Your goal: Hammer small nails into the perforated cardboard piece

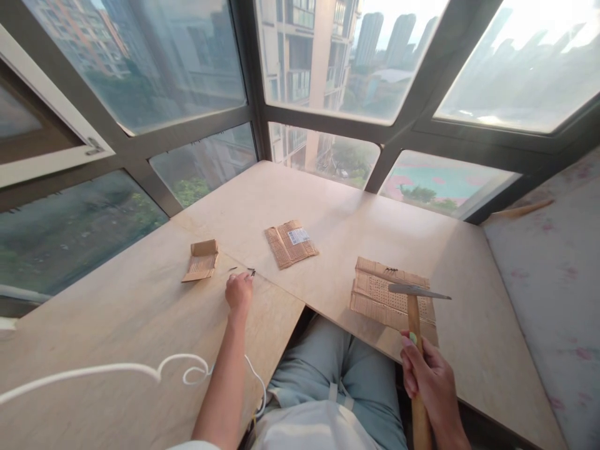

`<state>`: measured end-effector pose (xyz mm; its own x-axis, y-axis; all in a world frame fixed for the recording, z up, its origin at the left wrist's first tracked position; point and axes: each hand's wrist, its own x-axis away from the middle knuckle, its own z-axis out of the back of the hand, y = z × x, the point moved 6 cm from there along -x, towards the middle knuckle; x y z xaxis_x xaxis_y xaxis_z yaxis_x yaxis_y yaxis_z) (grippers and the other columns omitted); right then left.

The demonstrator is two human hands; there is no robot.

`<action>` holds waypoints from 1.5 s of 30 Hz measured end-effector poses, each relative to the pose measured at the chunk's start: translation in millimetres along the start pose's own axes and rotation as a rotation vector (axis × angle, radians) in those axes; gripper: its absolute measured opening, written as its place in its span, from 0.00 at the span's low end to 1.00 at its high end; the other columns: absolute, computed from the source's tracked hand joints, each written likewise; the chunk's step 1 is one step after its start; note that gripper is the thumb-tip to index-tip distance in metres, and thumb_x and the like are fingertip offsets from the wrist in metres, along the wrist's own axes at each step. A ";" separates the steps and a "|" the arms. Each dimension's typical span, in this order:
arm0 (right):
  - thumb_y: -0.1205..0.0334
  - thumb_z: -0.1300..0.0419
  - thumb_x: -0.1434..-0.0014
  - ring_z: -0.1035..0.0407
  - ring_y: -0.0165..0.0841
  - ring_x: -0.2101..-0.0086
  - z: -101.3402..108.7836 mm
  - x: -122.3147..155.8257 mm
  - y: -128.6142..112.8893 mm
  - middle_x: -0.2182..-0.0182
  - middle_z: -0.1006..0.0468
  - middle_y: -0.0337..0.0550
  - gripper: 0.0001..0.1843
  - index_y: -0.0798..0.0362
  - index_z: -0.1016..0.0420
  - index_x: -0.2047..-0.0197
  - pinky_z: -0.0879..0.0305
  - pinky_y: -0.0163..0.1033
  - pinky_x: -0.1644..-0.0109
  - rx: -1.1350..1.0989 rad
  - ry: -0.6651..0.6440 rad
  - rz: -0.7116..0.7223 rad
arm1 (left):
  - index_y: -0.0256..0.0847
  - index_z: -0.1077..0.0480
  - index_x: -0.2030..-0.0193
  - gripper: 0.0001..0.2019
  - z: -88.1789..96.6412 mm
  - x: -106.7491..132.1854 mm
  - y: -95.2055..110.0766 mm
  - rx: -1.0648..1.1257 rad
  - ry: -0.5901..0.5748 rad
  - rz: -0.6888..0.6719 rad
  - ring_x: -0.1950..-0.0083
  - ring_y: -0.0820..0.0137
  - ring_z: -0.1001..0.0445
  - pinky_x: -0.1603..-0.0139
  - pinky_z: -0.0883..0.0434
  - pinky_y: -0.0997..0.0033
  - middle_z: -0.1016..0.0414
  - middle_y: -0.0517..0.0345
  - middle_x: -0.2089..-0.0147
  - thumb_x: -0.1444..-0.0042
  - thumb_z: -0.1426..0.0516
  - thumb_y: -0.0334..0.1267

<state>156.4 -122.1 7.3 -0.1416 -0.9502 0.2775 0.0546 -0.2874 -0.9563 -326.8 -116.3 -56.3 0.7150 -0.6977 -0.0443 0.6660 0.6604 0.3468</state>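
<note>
My right hand is wrapped around the wooden handle of a hammer, whose metal head is above a flat cardboard piece at the right. Several thin dark nails lie near that piece's far edge. On the tabletop, my left hand has its fingers drawn together beside a few small dark nails. Whether one is between its fingertips is hidden. A folded cardboard piece stands left of this hand, and another cardboard piece with a white label lies beyond it to the right.
The pale wooden tabletop wraps around me, with an inner corner by my legs. A white cable runs across its left part and under my left forearm. Framed windows border the far side, and a patterned wall borders the right.
</note>
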 end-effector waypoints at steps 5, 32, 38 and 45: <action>0.40 0.33 0.48 0.47 0.22 0.91 -9.6 7.3 0.5 0.83 0.36 0.28 0.30 0.55 0.28 0.53 0.47 0.28 0.92 -0.005 -0.001 -0.002 | 0.38 0.22 0.57 0.15 2.5 -4.3 0.4 0.032 0.003 -0.046 0.52 0.56 0.25 0.53 0.30 0.63 0.22 0.42 0.55 0.39 0.50 0.36; 0.40 0.32 0.51 0.48 0.21 0.92 47.7 12.3 -14.8 0.84 0.37 0.26 0.28 0.53 0.28 0.57 0.48 0.27 0.94 -0.152 0.203 0.008 | 0.39 0.23 0.59 0.08 -24.2 78.3 343.8 0.761 -0.467 -0.943 0.65 0.68 0.21 0.59 0.26 0.70 0.19 0.54 0.65 0.39 0.44 0.35; 0.39 0.33 0.50 0.48 0.21 0.93 54.4 5.7 1.0 0.84 0.36 0.25 0.30 0.54 0.29 0.53 0.48 0.26 0.94 -0.167 0.180 -0.049 | 0.39 0.23 0.57 0.09 -54.4 76.9 372.1 0.665 -0.507 -1.057 0.63 0.69 0.22 0.58 0.27 0.72 0.18 0.55 0.63 0.41 0.43 0.34; 0.40 0.34 0.49 0.48 0.20 0.92 58.7 -2.0 11.1 0.84 0.36 0.25 0.29 0.53 0.29 0.53 0.49 0.26 0.94 -0.186 0.168 -0.082 | 0.41 0.23 0.55 0.11 -62.7 78.4 384.6 0.566 -0.557 -1.157 0.64 0.70 0.23 0.58 0.29 0.73 0.18 0.55 0.61 0.39 0.46 0.35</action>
<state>215.4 -130.5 1.5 -0.3013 -0.8869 0.3501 -0.1446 -0.3204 -0.9362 -1.3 100.4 14.9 -0.4388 -0.8675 -0.2343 0.5419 -0.4635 0.7011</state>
